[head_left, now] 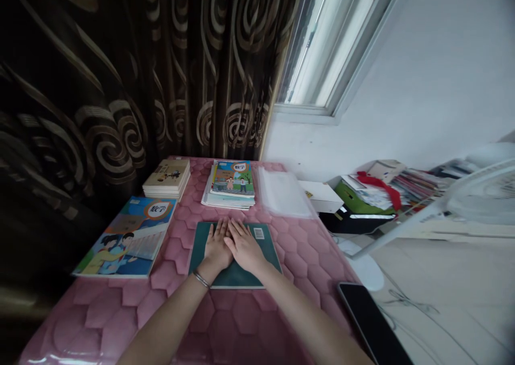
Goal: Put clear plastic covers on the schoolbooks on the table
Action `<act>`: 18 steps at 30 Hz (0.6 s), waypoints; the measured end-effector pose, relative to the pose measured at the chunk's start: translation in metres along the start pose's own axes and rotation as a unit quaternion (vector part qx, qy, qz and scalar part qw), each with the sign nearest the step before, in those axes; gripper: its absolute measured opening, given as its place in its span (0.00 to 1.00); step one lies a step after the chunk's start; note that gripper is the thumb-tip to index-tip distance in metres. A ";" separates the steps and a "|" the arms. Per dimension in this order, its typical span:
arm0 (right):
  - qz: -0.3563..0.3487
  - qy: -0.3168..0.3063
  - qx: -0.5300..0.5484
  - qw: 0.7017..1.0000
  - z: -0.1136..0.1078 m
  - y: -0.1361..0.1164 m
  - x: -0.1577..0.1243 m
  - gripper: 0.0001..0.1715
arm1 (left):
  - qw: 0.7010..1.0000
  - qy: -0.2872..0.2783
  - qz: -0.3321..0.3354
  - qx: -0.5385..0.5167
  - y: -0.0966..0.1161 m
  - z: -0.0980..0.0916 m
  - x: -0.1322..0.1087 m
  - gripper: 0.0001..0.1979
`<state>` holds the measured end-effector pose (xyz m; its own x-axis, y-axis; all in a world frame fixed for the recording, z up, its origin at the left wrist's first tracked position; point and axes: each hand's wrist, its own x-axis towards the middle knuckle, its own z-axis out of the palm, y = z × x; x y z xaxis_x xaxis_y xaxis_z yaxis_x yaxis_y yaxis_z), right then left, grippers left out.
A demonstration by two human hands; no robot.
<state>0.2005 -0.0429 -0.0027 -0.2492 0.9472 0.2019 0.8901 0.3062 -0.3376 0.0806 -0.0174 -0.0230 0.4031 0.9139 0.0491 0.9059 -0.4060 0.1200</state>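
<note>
A dark green book [237,276] with a white barcode label lies face down on the pink table cover. Both palms rest flat on it. My left hand [218,247] has a silver bangle at the wrist, its fingers stretched out and pointing away from me. Touching it at the thumb side, my right hand [246,245] also lies flat with straight fingers. Neither hand grips anything. Beyond the green book is a stack of textbooks [232,185] with a colourful cover on top. To the left lies a large maths textbook [129,239].
Small tan books [167,177] are stacked at the back left. Clear plastic sheets [285,193] lie at the back right. A black phone or tablet [372,322] sits on the table's right edge. A white fan [418,214] stands on the floor beyond, near a white box [322,196].
</note>
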 end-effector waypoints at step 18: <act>0.036 -0.048 -0.044 0.997 -0.021 0.088 -0.083 0.32 | 0.993 0.023 0.112 -0.034 -0.096 -0.011 -0.116 0.28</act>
<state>0.3078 -0.0966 -0.0304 -0.2158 0.9723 0.0904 0.9358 0.2323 -0.2652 -0.0550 -0.0844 -0.0291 0.5851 0.8010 0.1265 0.7834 -0.5986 0.1671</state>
